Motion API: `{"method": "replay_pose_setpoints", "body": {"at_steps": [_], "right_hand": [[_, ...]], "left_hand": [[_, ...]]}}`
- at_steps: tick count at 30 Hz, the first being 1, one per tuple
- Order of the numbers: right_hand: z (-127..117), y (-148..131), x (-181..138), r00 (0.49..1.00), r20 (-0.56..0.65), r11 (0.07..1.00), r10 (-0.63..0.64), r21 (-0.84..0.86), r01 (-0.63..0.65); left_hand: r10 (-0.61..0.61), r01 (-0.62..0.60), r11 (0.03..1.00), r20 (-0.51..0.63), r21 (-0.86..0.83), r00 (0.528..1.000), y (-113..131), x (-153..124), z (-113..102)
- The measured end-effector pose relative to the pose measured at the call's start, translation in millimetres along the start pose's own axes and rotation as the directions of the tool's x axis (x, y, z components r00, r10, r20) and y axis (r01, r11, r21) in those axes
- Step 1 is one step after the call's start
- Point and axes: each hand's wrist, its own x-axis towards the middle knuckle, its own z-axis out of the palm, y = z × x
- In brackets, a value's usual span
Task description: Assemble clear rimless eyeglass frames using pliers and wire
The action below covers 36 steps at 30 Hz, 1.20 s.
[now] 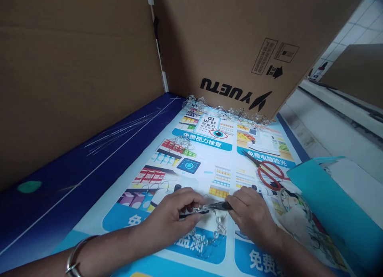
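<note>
My left hand (pixel 181 213) is closed in a pinch on a wire strand with clear beads (pixel 216 234); its loops hang down over the printed sheet. A thin dark strip also lies between my left thumb and fingers; what it is, I cannot tell. My right hand (pixel 250 209) is wrapped around a pair of pliers (pixel 220 206), whose handles are hidden in the palm. The dark jaws point left and meet the wire just by my left fingertips. Whether the jaws grip the wire is too small to make out.
Red-handled scissors (pixel 271 174) lie beyond my right hand. A turquoise box (pixel 332 201) stands at the right, with wire pieces and white material beside it. More beaded wire (pixel 194 103) lines the foot of the cardboard wall (pixel 239 38). Straight thin wires (pixel 119 131) lie at the left.
</note>
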Motion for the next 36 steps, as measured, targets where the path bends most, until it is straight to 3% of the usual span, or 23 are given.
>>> {"method": "replay_pose_setpoints", "body": {"at_steps": [6,20,36], "right_hand": [[-3.6,6.5,2.8,0.996,0.052,0.998,-0.067,0.000,0.067],[-0.3,4.2,3.2,0.999,0.041,0.993,-0.023,0.119,0.018],[2.7,-0.3,-0.2,0.999,0.032,0.988,0.018,0.154,-0.023]], "left_hand": [[0.008,-0.007,1.000,-0.012,0.012,1.000,-0.4,0.4,0.9],[0.086,-0.087,0.995,0.032,0.050,0.996,1.5,0.7,0.8],[0.068,-0.069,0.996,0.022,0.050,0.997,-0.4,0.5,1.7]]}}
